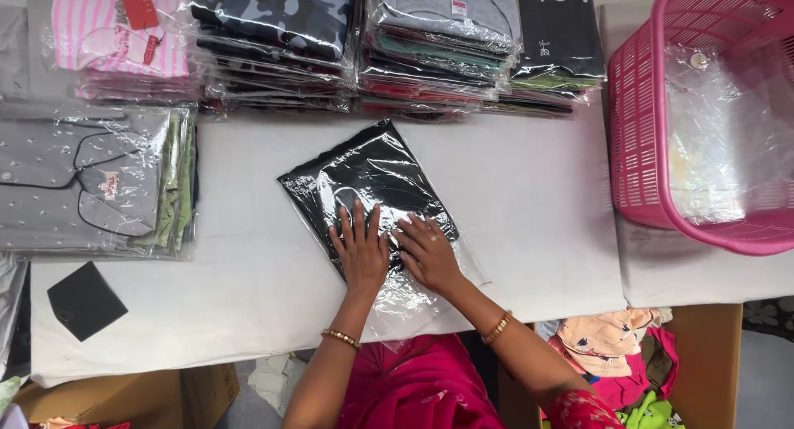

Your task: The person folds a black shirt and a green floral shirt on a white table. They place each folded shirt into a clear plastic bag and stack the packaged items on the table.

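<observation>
A black garment sealed in a clear plastic bag [368, 185] is laid at a slant on the white table [538, 206], near its front edge. The left hand [361, 249] and the right hand [426, 251] are pressed flat on the bag's near end, fingers spread, nothing gripped (both wrists carry a gold bangle). Stacks of bagged clothes [331, 48] are lined along the far edge, and a pink basket [641, 123] is set at the right.

Pink basket [641, 123] cut off at top and right edges, its bagged contents indistinct, top garment stacks [281, 40] cropped by upper edge, grey bagged garment [78, 181] cropped at left.
</observation>
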